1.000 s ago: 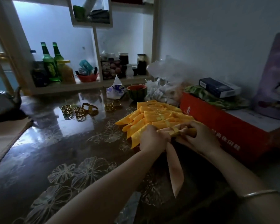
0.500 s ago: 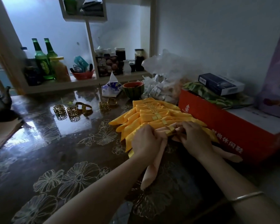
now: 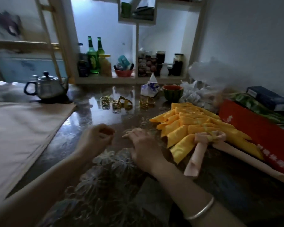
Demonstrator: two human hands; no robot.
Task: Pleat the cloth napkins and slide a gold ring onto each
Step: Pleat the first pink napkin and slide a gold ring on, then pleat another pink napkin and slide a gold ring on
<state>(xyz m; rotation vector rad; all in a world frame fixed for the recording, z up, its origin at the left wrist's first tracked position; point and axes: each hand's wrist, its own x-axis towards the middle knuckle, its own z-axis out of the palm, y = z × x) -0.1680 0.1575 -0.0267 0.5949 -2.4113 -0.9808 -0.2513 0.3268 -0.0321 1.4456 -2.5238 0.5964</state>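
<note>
The pink napkin (image 3: 202, 145) lies ringed on the yellow pile (image 3: 179, 126) at three o'clock, so this one looks finished. The left hand (image 3: 95, 140) is loosely curled and empty, and the right hand (image 3: 144, 145) rests flat on the bench (image 3: 88, 115). Next, probably: the flat cloth (image 3: 23, 128) at nine, then a gold ring (image 3: 116, 104) at twelve.

The person's left hand (image 3: 97, 138) is smeared by motion, so whether its curled fingers pinch anything cannot be told. Both forearms run off the near edge. The flat beige cloth (image 3: 23, 128) is cut by the left edge. The red cardboard box (image 3: 252, 126) is cut by the right edge, its white lettering partly covered by the pink pleated napkin (image 3: 202, 153), whose gold ring (image 3: 214, 138) is too blurred to show any pattern. Labels on the far green glass bottles (image 3: 93, 58) are too small to read.
</note>
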